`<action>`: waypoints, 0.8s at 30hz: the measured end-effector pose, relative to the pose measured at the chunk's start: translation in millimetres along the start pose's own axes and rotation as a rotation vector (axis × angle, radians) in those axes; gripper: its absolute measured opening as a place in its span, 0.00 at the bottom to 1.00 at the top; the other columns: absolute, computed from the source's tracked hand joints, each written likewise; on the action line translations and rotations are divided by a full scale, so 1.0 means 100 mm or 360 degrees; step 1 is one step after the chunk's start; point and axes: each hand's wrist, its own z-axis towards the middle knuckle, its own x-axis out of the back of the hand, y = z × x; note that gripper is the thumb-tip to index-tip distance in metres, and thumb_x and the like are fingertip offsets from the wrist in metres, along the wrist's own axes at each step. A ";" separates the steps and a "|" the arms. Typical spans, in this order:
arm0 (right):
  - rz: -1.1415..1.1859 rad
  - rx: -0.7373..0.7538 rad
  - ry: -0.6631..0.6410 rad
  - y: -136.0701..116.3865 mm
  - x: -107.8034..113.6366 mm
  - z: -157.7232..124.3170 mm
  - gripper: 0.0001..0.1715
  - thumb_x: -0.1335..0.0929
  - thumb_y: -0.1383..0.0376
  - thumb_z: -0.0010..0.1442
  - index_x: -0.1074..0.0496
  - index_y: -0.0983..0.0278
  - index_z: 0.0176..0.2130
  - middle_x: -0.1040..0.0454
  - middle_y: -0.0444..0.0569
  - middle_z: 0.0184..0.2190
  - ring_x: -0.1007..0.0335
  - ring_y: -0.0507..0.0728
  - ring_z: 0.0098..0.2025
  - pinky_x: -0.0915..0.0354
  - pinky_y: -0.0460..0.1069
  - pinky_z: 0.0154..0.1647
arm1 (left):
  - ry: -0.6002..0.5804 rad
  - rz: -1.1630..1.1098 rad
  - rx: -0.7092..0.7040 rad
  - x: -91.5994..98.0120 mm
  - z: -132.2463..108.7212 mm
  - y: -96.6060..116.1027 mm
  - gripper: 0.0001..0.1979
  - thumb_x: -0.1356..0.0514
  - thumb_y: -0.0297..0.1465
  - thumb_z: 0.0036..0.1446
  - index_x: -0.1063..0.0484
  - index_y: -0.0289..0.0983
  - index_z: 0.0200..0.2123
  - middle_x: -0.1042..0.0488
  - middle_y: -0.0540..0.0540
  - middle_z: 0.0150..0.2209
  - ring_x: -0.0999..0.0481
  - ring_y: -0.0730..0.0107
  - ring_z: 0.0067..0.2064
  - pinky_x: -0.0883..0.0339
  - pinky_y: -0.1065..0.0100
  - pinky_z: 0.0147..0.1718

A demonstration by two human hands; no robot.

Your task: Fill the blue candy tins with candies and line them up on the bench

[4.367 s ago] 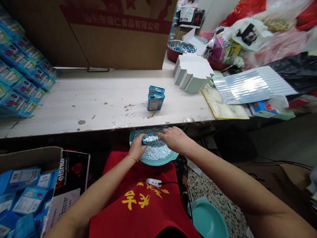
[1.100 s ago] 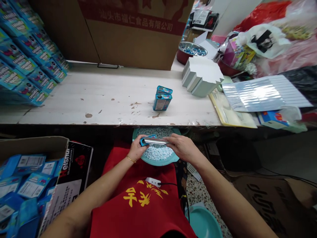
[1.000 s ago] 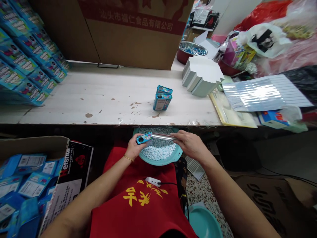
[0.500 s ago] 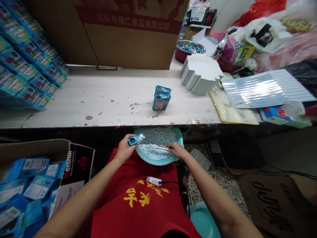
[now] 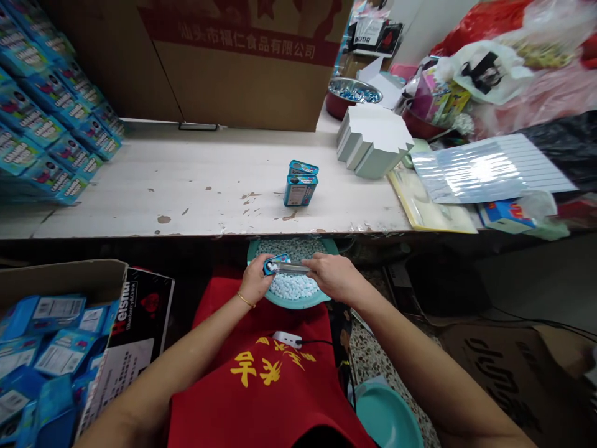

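Worn white table (image 5: 224, 162) stretches beyond both hands, with two blue boxes (image 5: 300, 191) standing on it ahead of them, unmoved since half a second ago. Left hand (image 5: 255, 280) grips a small blue container (image 5: 283, 257), tilted, its mouth now showing white pieces. Right hand (image 5: 332, 274) pinches a metal scoop (image 5: 293, 267), which reaches leftward to that mouth; half a second ago its end was apart from the container, low over the basin (image 5: 298, 303). Container and left hand have shifted rightward, above the basin's pale pieces (image 5: 293, 288) beneath both hands.
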 end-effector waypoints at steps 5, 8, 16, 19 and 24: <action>0.0059 -0.0051 0.0137 0.14 0.05 -0.15 0.18 0.42 0.61 0.60 0.33 0.57 0.48 0.30 0.47 0.36 0.31 0.54 0.35 0.39 0.47 0.33 | 0.0016 -0.0042 0.0038 0.13 -0.04 0.10 0.17 0.42 0.25 0.44 0.34 0.38 0.41 0.29 0.47 0.36 0.30 0.68 0.37 0.37 0.67 0.38; 0.0343 -0.0123 0.0372 0.38 0.02 -0.32 0.19 0.42 0.61 0.60 0.34 0.59 0.50 0.30 0.47 0.37 0.33 0.53 0.38 0.39 0.46 0.37 | 0.0042 -0.0179 0.0027 0.34 0.02 0.32 0.18 0.41 0.26 0.44 0.35 0.37 0.41 0.29 0.48 0.36 0.30 0.70 0.36 0.37 0.69 0.37; 0.0953 -0.0224 0.0683 0.70 -0.30 -0.60 0.20 0.41 0.60 0.59 0.33 0.62 0.49 0.29 0.49 0.37 0.33 0.54 0.39 0.37 0.49 0.40 | 0.0091 -0.0154 -0.0405 0.35 1.19 0.80 0.21 0.36 0.29 0.39 0.35 0.34 0.39 0.33 0.45 0.38 0.32 0.65 0.41 0.37 0.65 0.42; 0.1053 -0.0235 0.0628 0.65 -0.41 -0.62 0.20 0.42 0.59 0.60 0.33 0.61 0.49 0.29 0.50 0.38 0.33 0.55 0.40 0.36 0.50 0.41 | 0.0135 0.0059 -0.0487 0.14 1.59 0.74 0.24 0.35 0.29 0.38 0.36 0.33 0.41 0.35 0.43 0.40 0.34 0.62 0.43 0.38 0.62 0.44; 0.1125 -0.0192 0.0509 0.53 -0.61 -0.53 0.22 0.42 0.56 0.59 0.32 0.60 0.48 0.28 0.50 0.40 0.32 0.57 0.42 0.35 0.51 0.43 | 0.0428 0.0238 -0.0326 0.16 1.43 0.47 0.34 0.36 0.29 0.40 0.45 0.34 0.51 0.39 0.39 0.46 0.35 0.59 0.47 0.39 0.57 0.46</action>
